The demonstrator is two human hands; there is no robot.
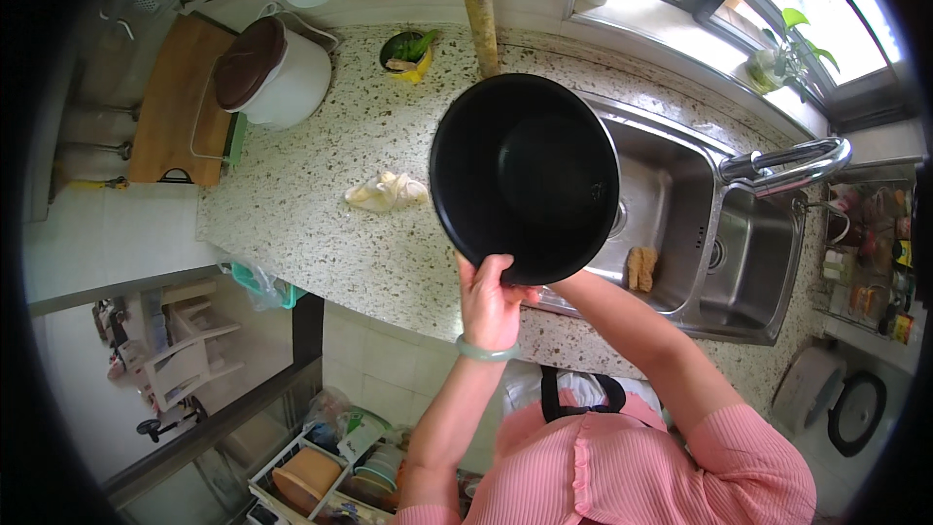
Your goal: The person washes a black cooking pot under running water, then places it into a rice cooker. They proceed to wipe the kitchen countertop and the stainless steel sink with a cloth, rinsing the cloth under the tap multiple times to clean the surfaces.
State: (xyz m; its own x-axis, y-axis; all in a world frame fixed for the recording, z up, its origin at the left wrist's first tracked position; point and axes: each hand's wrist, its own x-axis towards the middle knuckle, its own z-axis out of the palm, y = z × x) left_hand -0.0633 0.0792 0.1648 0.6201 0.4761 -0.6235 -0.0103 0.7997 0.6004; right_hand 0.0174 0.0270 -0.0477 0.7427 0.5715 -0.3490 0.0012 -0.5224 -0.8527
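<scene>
When viewed from above, find a deep black pot (525, 175) with mouth turned up, held over the bench (301, 199) and the left part of the large sink basin (675, 194). See its near rim clasped in the left grip (489, 301), with thumb over the edge. Cannot tell the state of the right grip, hidden behind the pot. Look inside the pot to see smooth dark walls and a few pale marks at right. In the large basin, find a brown scrubber (641, 268) toward the front wall; in the small basin (763, 233), only note a drain. Near the bench's back, see a small yellow-sided bowl (416, 69) with something green inside; farther left, a white bucket (296, 83) under a dark brown lid, contents hidden. Trace the bench's front edge from beside the pot leftward, with speckled surface between it and a crumpled pale cloth (387, 192). Just behind the pot, note a yellowish pole (474, 5); well to the right, a chrome faucet (787, 165).
</scene>
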